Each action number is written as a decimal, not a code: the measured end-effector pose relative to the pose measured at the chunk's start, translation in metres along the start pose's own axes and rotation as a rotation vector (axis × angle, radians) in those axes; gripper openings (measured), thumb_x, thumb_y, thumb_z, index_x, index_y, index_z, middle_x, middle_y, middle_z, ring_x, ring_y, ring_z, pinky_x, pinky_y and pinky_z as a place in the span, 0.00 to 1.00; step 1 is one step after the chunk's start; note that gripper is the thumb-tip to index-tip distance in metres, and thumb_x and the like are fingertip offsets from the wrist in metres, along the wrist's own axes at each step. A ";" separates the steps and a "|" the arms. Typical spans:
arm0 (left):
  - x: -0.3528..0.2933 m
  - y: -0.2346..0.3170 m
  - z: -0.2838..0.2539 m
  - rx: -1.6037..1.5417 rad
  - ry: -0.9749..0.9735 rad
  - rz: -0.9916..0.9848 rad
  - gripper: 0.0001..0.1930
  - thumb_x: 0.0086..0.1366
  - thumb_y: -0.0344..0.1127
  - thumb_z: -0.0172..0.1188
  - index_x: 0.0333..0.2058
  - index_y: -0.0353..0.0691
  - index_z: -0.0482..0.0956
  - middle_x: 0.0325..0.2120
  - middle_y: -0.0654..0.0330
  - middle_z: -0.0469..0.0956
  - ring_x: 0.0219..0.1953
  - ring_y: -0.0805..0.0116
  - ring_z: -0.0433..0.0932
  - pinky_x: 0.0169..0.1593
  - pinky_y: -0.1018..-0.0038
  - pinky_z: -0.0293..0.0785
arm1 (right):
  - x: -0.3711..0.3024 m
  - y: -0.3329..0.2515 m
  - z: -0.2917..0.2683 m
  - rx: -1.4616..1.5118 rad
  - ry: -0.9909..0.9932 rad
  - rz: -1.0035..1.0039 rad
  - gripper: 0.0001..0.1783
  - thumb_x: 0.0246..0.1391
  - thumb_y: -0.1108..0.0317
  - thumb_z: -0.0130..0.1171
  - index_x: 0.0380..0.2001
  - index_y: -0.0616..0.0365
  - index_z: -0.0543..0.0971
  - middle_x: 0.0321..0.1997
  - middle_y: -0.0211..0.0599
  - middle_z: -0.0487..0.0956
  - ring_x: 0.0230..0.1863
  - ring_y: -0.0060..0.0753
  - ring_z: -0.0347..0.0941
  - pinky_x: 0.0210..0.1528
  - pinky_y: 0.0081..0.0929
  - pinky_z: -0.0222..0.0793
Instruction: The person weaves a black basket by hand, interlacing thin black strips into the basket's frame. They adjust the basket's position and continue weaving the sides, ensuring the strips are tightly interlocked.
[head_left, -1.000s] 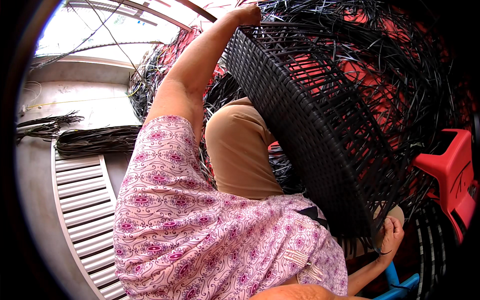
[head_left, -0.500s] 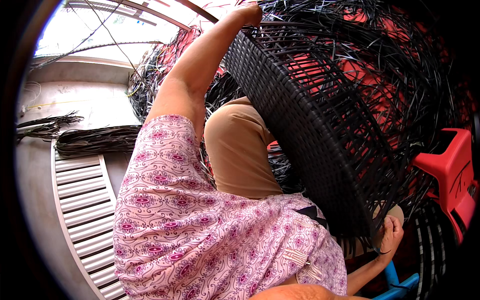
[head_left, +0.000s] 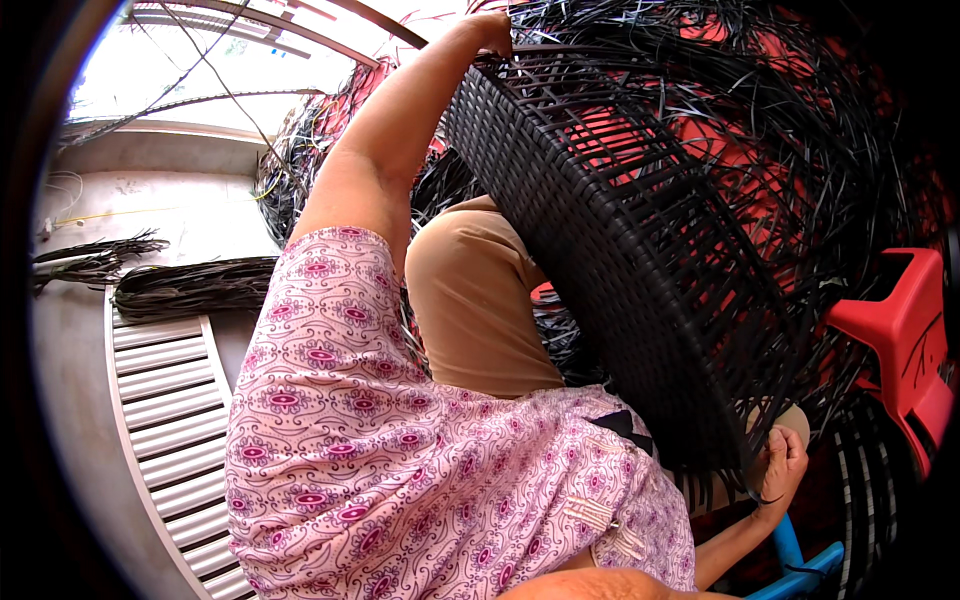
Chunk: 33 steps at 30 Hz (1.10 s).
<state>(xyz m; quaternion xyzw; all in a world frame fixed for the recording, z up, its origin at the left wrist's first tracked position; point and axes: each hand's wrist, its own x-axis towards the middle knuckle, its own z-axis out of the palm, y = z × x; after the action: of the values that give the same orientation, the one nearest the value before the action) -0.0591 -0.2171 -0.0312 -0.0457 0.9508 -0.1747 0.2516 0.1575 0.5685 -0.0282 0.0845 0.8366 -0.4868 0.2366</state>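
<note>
The woven panel leans across the lap, filling the view from 12 to 4 o'clock. Left hand clasps its top edge at 12, steadying it; right hand closes on loose strands at 4, holding them taut for weaving

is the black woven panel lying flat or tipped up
Tipped up. The black woven panel slants steeply, its top corner gripped by the left hand and its bottom edge by the right hand, over the person's lap.
</note>
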 end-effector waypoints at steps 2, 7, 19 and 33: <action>0.009 -0.011 0.007 -0.111 -0.051 -0.032 0.15 0.45 0.45 0.68 0.27 0.40 0.88 0.27 0.56 0.86 0.30 0.60 0.82 0.39 0.64 0.79 | 0.001 0.002 -0.001 -0.007 -0.001 0.000 0.12 0.63 0.64 0.63 0.36 0.65 0.81 0.24 0.23 0.71 0.26 0.15 0.64 0.30 0.17 0.59; -0.014 0.011 -0.008 -0.206 -0.046 -0.164 0.19 0.45 0.44 0.67 0.33 0.36 0.87 0.33 0.52 0.86 0.34 0.60 0.84 0.42 0.63 0.80 | 0.001 0.000 -0.001 -0.008 -0.006 0.011 0.12 0.64 0.64 0.62 0.36 0.65 0.81 0.24 0.23 0.71 0.26 0.15 0.63 0.29 0.17 0.59; -0.020 -0.041 0.005 -0.959 -0.230 -0.136 0.11 0.63 0.40 0.68 0.37 0.39 0.88 0.20 0.69 0.79 0.17 0.81 0.70 0.20 0.81 0.63 | 0.005 -0.005 -0.002 -0.069 -0.009 0.030 0.11 0.64 0.65 0.61 0.34 0.64 0.79 0.26 0.22 0.69 0.28 0.14 0.60 0.30 0.17 0.55; -0.032 -0.093 0.035 -1.152 0.031 -0.184 0.11 0.61 0.34 0.67 0.41 0.37 0.87 0.25 0.66 0.83 0.19 0.83 0.72 0.20 0.83 0.63 | 0.008 -0.011 -0.007 -0.121 -0.037 0.104 0.13 0.64 0.63 0.62 0.31 0.63 0.79 0.23 0.18 0.69 0.26 0.12 0.59 0.28 0.17 0.54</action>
<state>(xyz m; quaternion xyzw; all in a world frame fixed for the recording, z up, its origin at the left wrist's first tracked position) -0.0140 -0.3095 -0.0113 -0.2552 0.8881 0.3490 0.1558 0.1437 0.5676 -0.0206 0.1045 0.8544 -0.4240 0.2817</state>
